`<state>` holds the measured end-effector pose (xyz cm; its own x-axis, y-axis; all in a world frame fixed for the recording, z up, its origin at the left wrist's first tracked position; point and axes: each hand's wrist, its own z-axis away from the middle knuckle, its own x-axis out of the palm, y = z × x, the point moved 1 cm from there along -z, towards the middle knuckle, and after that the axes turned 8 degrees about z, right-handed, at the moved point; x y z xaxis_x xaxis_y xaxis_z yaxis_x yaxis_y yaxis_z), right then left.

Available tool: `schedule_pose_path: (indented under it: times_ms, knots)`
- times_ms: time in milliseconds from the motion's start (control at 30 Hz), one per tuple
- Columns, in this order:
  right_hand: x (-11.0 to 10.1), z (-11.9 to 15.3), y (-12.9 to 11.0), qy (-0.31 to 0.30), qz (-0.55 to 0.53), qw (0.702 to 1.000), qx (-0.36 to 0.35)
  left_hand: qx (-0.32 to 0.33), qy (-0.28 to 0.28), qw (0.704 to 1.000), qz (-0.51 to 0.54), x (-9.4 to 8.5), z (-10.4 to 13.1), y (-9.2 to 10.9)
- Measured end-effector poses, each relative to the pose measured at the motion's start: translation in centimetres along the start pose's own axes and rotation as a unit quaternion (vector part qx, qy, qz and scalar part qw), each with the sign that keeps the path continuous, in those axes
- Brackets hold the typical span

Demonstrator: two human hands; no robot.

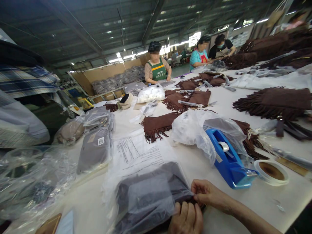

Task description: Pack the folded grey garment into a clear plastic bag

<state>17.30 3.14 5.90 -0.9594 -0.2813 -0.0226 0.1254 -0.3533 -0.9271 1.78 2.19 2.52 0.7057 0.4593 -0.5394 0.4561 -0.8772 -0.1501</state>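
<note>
A clear plastic bag holding a folded dark brown item [148, 195] lies on the white table [243, 201] right in front of me. My left hand [186, 219] rests flat on the bag's near right corner. My right hand [207, 193] pinches the bag's right edge with thumb and fingertips. A printed paper sheet [136, 152] lies just beyond the bag. A blue tape dispenser [229, 161] stands to the right of my hands, and a roll of clear tape [271, 172] lies beyond it.
Bagged grey items [95, 148] lie stacked to the left, with loose plastic bags [29, 178] at the table's left edge. Brown fringed pieces [273, 102] and white bags [192, 128] cover the middle and right. Three people work at the far end.
</note>
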Motion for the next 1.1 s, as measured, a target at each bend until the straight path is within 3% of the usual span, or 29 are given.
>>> schedule_pose_path:
  times_ms: [133,200,433,900,1100]
  knots:
    - [-0.1,0.2,-0.3,0.018,0.007,1.000,-0.007,0.049,-0.035,0.997,0.045,0.7,-1.4,0.8]
    - [-0.1,0.2,-0.3,0.022,0.005,1.000,-0.006,0.042,-0.049,0.997,0.049,0.9,-2.0,1.0]
    - [0.2,-0.1,0.5,0.020,-0.035,0.999,0.004,0.009,-0.015,1.000,0.026,0.4,-2.5,1.4]
    - [0.3,0.3,0.5,0.038,-0.040,0.998,0.007,-0.075,-0.035,0.996,-0.037,-0.6,-3.9,0.8]
    - [1.1,0.6,1.5,0.046,-0.002,0.999,-0.001,-0.025,-0.057,0.998,0.001,-0.6,-2.8,-0.3]
